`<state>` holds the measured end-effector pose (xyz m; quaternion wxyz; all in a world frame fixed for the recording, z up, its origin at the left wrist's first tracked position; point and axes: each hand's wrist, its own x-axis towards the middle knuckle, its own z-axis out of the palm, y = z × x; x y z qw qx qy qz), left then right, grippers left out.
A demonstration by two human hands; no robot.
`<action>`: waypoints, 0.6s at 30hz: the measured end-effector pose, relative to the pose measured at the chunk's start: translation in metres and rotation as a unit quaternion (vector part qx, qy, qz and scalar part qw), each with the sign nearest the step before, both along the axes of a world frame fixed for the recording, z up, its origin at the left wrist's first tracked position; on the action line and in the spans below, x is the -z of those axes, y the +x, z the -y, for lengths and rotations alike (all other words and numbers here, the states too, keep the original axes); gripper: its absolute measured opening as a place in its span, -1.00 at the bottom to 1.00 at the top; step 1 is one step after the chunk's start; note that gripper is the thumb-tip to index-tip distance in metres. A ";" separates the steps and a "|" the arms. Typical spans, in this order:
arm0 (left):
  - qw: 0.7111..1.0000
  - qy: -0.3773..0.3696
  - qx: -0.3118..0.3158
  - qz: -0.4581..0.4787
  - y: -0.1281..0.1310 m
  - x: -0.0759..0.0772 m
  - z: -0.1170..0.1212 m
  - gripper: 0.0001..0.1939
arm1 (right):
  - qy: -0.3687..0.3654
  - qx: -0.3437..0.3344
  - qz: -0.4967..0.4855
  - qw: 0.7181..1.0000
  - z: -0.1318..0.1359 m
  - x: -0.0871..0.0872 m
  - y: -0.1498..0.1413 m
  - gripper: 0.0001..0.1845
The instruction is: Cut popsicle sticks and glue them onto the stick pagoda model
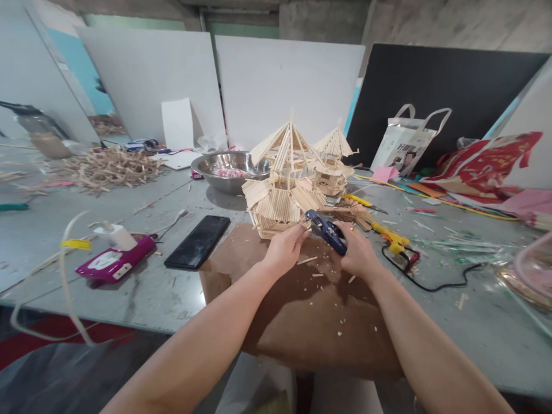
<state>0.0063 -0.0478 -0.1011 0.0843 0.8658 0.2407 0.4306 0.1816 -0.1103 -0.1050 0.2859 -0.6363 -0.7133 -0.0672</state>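
Observation:
My left hand [285, 248] is closed in a pinch on a thin wooden stick [306, 225], most of which the fingers hide. Wrapped in my right hand [357, 250] are blue-handled pliers [326, 231], their head close beside my left fingertips. Just behind both hands stands a pavilion model [282, 201] built of thin wooden sticks, with a pointed, partly open roof. Underneath is a brown cardboard piece [310, 322] with short stick offcuts [307, 260] scattered on it. A second stick model [332, 161] stands behind to the right.
Left of the cardboard lie a black phone [197, 241] and a purple power strip [116, 259] with cables. A steel bowl [230, 183] stands behind. To the right are a yellow glue gun [393, 241] with a black cord, a yellow utility knife [357, 200] and clear glue sticks [457, 247].

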 end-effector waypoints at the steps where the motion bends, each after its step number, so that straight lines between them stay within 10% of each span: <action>1: 1.000 0.000 0.000 -0.001 0.000 -0.001 0.000 -0.78 | 0.000 0.001 0.002 1.000 0.000 0.000 0.000 -0.43; 18: 1.000 -0.025 0.006 -0.005 -0.001 -0.001 0.000 -0.74 | 0.003 0.010 0.016 1.000 -0.001 0.001 0.002 -0.43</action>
